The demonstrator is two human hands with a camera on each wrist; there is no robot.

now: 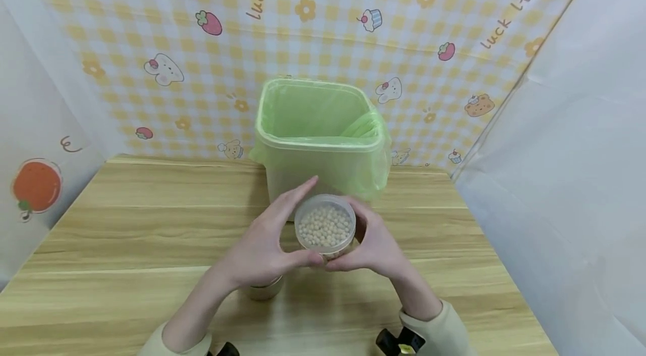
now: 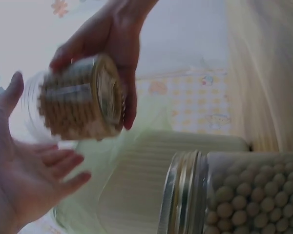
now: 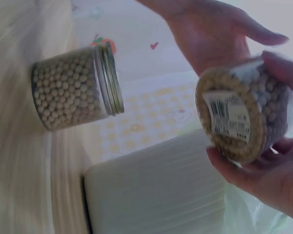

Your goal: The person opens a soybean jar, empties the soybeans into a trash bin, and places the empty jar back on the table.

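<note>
Right grip [image 1: 370,241] clasps a jar [image 3: 241,112] of beads [image 1: 325,227], left grip [image 1: 262,246] outspread beside it; a lidded, bead-filled jar [image 3: 73,87] is partly hidden from above.

The left forearm [image 1: 202,303] and right forearm [image 1: 416,291] slant inward from pale sleeves [image 1: 444,333], the 2 hands close together. The left hand [image 1: 259,249] is spread, its fingers extended forward and its thumb set wide of them. The right hand [image 1: 375,244] curves in a grip, thumb on the nearer side. In dim light, the left palm [image 2: 27,180] appears turned inward.
</note>
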